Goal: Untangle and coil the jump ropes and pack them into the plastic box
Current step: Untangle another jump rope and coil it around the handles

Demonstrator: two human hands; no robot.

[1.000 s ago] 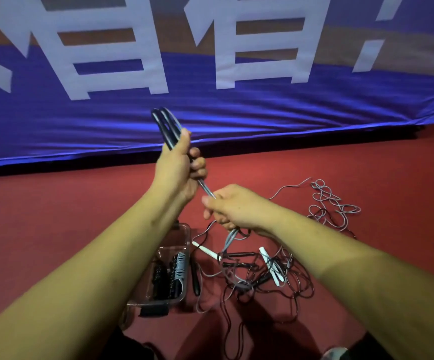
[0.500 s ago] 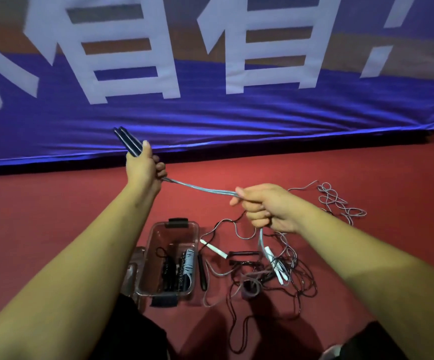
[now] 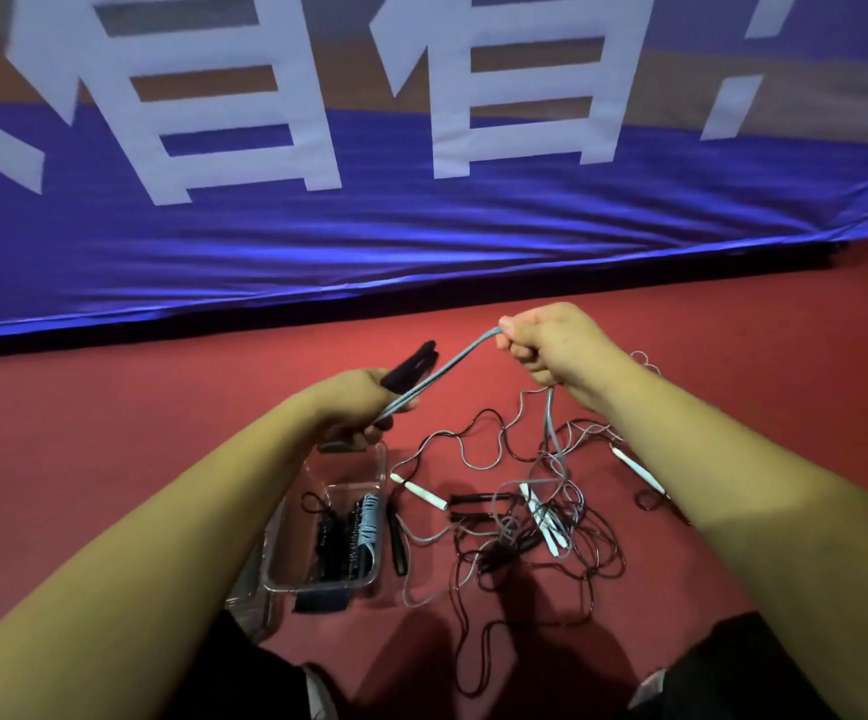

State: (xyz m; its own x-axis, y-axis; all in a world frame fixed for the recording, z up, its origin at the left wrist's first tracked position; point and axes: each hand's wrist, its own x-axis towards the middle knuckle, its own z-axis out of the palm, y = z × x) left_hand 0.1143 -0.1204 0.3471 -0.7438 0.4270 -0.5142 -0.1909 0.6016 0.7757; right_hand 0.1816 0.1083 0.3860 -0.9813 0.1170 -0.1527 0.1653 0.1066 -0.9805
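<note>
Left hand [image 3: 362, 402] and right hand [image 3: 551, 350] grip grey rope [image 3: 452, 363] between them (box [image 3: 317, 472] below).

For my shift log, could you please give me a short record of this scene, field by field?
left hand: grips two black handles together with the grey rope
right hand: pinches the grey rope at a bend, held higher than the left
grey rope: stretched between the hands, then hangs down into the tangle
tangle: loose ropes and handles on the red floor, right of the plastic box
plastic box: open, with coiled ropes inside
backdrop: blue banner
</note>
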